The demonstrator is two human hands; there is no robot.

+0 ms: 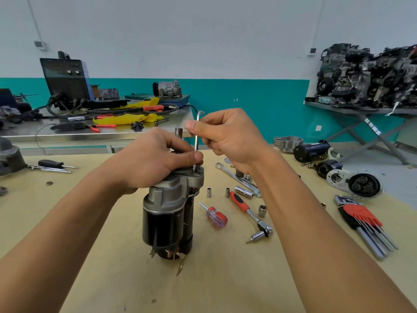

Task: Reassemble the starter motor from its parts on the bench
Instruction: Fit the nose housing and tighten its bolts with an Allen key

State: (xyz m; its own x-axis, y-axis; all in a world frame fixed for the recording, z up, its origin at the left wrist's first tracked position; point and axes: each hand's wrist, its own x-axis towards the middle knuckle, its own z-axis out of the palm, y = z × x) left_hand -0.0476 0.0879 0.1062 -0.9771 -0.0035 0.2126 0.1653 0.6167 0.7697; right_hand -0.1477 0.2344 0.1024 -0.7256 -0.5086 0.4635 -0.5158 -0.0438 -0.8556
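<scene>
The starter motor (pixel 168 213) stands on end on the tan bench (pixel 112 279), its grey cast housing uppermost and its black body below, with bare metal terminals sticking out at the bottom end. The left hand (pixel 153 159) sits on top of the motor, fingers curled over the housing and gripping it, the thumb stretched toward the motor's right-hand flange. Above and just right of the motor's top, the right hand (pixel 228 136) pinches a thin L-shaped hex key (pixel 196 141) between thumb and curled fingers. The key stands nearly upright (its short bend is at the top, pointing right), and its lower tip meets the flange right beside the left thumb. A short shaft rises from the motor's top between the two hands.

Right of the motor, near its base, lie a small red-handled screwdriver (pixel 215 216) and a ratchet (pixel 250 213) with a red-and-black grip. Loose sockets (pixel 209 192) stand just beside the motor's upper half, and a spanner (pixel 228 172) lies beyond them. Farther right of the motor are a fanned hex key set (pixel 363 220) in a red holder and an open gear housing (pixel 361 184).
</scene>
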